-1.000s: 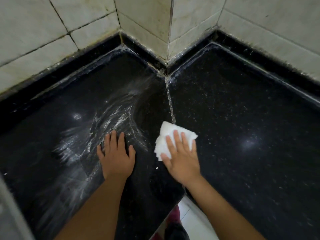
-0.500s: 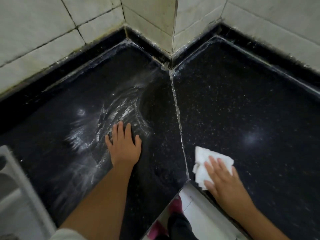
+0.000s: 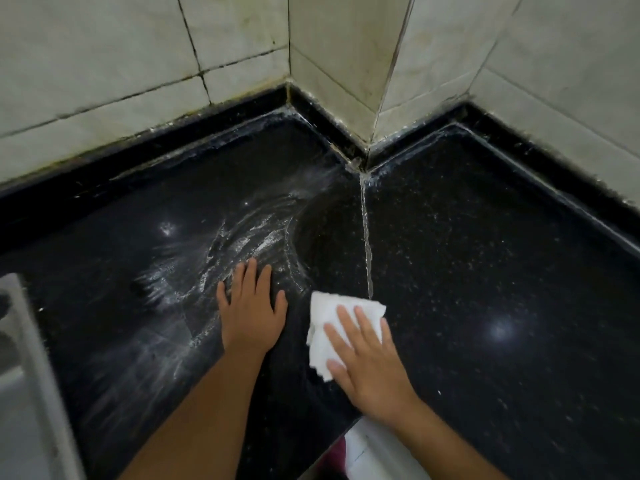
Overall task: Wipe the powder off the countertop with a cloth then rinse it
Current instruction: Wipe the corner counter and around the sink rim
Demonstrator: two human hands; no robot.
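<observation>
A black speckled countertop [image 3: 485, 271] fills a tiled corner. White powder [image 3: 249, 244] lies smeared in curved streaks on its left slab, and finer specks dot the right slab. My right hand [image 3: 367, 362] presses flat on a folded white cloth [image 3: 332, 327], just left of the pale seam [image 3: 366, 244] between the slabs. My left hand [image 3: 251, 313] rests flat on the counter with fingers spread, its fingertips at the edge of the powder streaks, holding nothing.
Cream wall tiles [image 3: 104, 64] rise behind the counter, with a jutting corner [image 3: 374, 81] at the back. A grey-white frame [image 3: 31, 375] sits at the far left edge. The counter's front inner corner drops to pale floor [image 3: 374, 455] below.
My right hand slid the cloth from the right slab back leftwards across the seam, close to my left hand. The left hand stayed planted. The camera view shifted slightly.
</observation>
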